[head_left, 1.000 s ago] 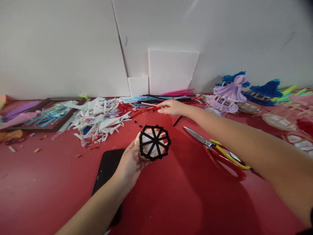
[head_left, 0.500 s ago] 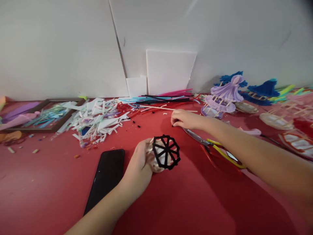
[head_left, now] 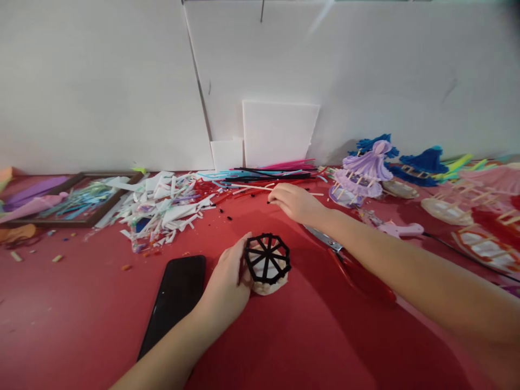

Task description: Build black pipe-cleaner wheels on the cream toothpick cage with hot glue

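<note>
Black spoked frame (head_left: 267, 254) with pale base (head_left: 270, 288), one: held in left hand (head_left: 228, 284) over red desk (head_left: 309, 336), right of plain black phone (head_left: 174, 295). Right hand (head_left: 296, 203): pinching small dark piece (head_left: 268, 202) near coloured strips (head_left: 280, 175).

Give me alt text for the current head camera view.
A person's left hand holds a small pale piece topped by a black spoked frame over a red table; the right hand is near colored strips. A black phone and partly hidden scissors lie nearby.
</note>
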Motion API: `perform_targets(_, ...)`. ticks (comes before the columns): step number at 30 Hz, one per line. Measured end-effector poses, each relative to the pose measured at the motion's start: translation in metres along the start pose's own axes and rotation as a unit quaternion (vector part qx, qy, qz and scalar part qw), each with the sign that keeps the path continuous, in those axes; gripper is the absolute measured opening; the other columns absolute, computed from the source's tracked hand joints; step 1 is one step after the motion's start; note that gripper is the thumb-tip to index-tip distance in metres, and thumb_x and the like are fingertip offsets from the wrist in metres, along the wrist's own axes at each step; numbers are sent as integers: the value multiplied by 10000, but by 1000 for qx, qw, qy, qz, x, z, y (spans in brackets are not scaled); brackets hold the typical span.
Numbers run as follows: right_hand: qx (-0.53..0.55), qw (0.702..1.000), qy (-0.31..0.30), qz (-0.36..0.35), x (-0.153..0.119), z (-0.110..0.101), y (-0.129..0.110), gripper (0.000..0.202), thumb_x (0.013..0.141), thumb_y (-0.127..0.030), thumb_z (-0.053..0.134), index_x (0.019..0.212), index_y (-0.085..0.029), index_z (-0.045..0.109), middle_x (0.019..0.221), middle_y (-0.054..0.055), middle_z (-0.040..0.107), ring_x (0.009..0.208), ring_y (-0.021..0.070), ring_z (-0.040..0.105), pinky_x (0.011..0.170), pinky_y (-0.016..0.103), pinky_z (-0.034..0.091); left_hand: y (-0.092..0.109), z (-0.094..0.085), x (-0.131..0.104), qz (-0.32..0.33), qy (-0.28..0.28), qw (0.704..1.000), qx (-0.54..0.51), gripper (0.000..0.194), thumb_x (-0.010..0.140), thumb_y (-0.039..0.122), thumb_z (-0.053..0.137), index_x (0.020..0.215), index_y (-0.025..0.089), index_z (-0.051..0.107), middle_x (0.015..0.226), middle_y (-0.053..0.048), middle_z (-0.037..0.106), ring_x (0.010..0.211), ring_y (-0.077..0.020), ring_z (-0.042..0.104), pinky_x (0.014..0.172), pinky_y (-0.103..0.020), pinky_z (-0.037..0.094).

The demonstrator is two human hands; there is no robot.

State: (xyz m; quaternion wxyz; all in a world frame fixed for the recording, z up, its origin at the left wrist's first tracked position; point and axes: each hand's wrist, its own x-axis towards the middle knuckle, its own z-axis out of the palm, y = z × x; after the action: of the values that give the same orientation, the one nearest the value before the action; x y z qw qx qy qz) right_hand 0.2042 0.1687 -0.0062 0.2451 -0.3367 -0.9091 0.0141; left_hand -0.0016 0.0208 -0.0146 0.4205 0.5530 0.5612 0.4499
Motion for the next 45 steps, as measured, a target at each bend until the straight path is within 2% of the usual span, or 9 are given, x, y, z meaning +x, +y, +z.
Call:
perform_targets(9,-70,983,5,167,38,25,44,343,927,-361,565,1218,-180,564,1237,90,588,1045,207,609,877,427,534,-4,-4,-6,4,-50,997,-51,692,648,-7,477,1311,196,484,1419,-117,509,1367,-275,430,1181,-482,288)
perform_targets(15,-89,966,-41,241,87,37,66,342,927,-360,566,1216,-179,565,1234,90,589,1041,205,610,875,425,535,7,-7,-21,41,-250,967,-20,1006,720,8,535,1486,228,-80,1531,-201,314,1402,-340,370,1036,-473,502)
perform_targets(18,-92,962,-48,252,96,47,69,334,930,-360,561,1213,-184,568,1239,90,588,1043,203,608,878,423,534,6,-6,-21,85,-226,971,4,1010,766,111,635,1458,237,-90,1457,-229,402,1360,-374,423,891,-448,603)
perform_targets(23,-82,969,-40,229,102,51,70,337,928,-360,563,1214,-181,566,1235,90,589,1041,204,610,875,423,535,-3,-1,-14,161,-116,979,37,837,740,166,731,1377,306,206,1434,-174,430,1344,-385,435,762,-400,647)
perform_targets(29,-52,980,54,184,112,26,74,348,925,-360,568,1221,-176,561,1235,90,588,1046,209,609,876,429,534,-1,-1,-13,190,-104,975,47,746,766,170,693,1342,300,238,1393,-166,472,1283,-344,511,677,-327,649)
perform_targets(33,-31,980,105,164,115,0,71,322,927,-356,565,1184,-162,578,1181,84,612,1005,198,620,855,414,536,-3,-3,-14,189,-99,972,99,771,785,248,691,1393,261,218,1438,-208,398,1342,-375,434,830,-461,622)
perform_targets(38,-5,979,152,137,74,-26,25,269,972,-328,427,1089,-169,610,816,27,666,745,156,601,728,306,468,-4,-3,-12,202,-96,963,153,733,745,301,737,1344,225,320,1499,-206,287,1412,-379,322,1095,-630,368)
perform_targets(41,17,987,134,82,13,-44,-25,193,935,-313,510,1070,-228,618,909,13,693,786,151,624,727,279,463,0,-2,-12,202,-98,964,144,545,801,296,678,1261,223,393,1426,-187,404,1351,-327,436,1069,-571,426)
perform_targets(45,20,994,109,24,-68,-69,-80,114,915,-196,522,983,-231,607,928,29,708,809,148,657,684,248,490,4,-3,-12,201,-112,961,155,617,810,358,679,1316,221,354,1429,-207,432,1321,-339,474,1039,-567,452)
